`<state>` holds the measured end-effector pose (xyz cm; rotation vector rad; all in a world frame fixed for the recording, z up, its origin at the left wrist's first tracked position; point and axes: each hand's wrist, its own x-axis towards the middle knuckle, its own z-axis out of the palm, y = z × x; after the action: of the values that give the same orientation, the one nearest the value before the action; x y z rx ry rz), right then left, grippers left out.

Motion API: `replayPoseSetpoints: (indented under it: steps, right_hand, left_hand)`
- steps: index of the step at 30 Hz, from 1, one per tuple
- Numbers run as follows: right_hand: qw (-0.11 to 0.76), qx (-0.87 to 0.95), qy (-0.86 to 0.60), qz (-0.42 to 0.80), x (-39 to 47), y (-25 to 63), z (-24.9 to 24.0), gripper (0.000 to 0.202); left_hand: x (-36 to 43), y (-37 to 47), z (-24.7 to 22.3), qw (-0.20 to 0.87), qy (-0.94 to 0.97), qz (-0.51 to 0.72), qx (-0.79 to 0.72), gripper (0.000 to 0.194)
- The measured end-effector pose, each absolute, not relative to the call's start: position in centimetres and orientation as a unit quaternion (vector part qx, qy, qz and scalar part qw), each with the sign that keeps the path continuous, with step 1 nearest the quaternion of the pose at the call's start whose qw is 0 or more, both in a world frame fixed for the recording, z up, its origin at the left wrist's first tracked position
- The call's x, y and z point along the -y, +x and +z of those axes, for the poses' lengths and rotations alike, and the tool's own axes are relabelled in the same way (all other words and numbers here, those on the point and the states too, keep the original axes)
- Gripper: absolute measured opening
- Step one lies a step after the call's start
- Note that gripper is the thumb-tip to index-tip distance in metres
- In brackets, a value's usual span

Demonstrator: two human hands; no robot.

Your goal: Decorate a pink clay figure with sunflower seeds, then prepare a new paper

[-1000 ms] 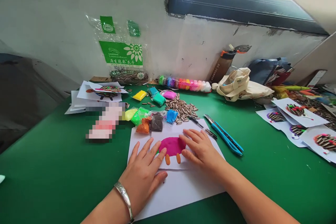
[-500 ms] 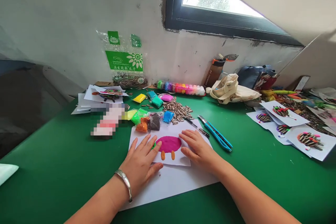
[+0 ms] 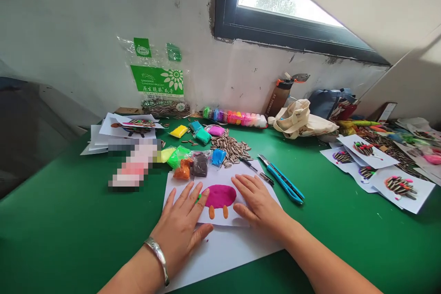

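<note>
A magenta clay oval (image 3: 221, 196) with two orange clay legs (image 3: 212, 212) lies on a small white paper (image 3: 220, 221), on top of a larger white sheet (image 3: 220, 257). My left hand (image 3: 182, 220) rests flat at the oval's left side, fingers spread, partly covering a bit of green clay (image 3: 198, 198). On the right, my right hand (image 3: 260, 202) lies on the paper with fingers stretched out and thumb apart. Neither hand holds anything.
Clay packets (image 3: 200, 163) and sunflower seeds (image 3: 231, 147) lie behind the paper. Right of them are a black pen (image 3: 255, 169) and a blue cutter (image 3: 282, 178). Finished seed pictures (image 3: 401, 186) lie at right, stacked papers (image 3: 129, 134) at left. A bottle (image 3: 279, 96) stands by the wall.
The view has shifted slightly, so the papers and both hands appear a little lower. The hands stay in nearly the same place around the clay oval.
</note>
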<state>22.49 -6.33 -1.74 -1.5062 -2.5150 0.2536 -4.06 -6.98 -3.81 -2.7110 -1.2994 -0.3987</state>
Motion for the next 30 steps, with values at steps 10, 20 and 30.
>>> replayPoseSetpoints:
  steps: [10, 20, 30]
  right_hand:
    - [0.040, 0.880, -0.448, 0.152, 6.0, 22.1, 0.5, 0.102]
    - [0.053, 0.881, -0.441, 0.161, 3.7, 23.0, -0.5, 0.096]
    - [0.095, 0.892, -0.433, 0.084, 4.4, 22.5, -0.3, 0.092]
  left_hand:
    - [6.8, -3.2, -3.7, 0.037, -0.882, -0.081, 0.462, 0.058]
    - [5.6, -3.0, -4.0, 0.176, -0.882, -0.153, 0.410, 0.070]
    - [5.2, -1.9, -4.1, 0.126, -0.888, -0.174, 0.407, 0.065]
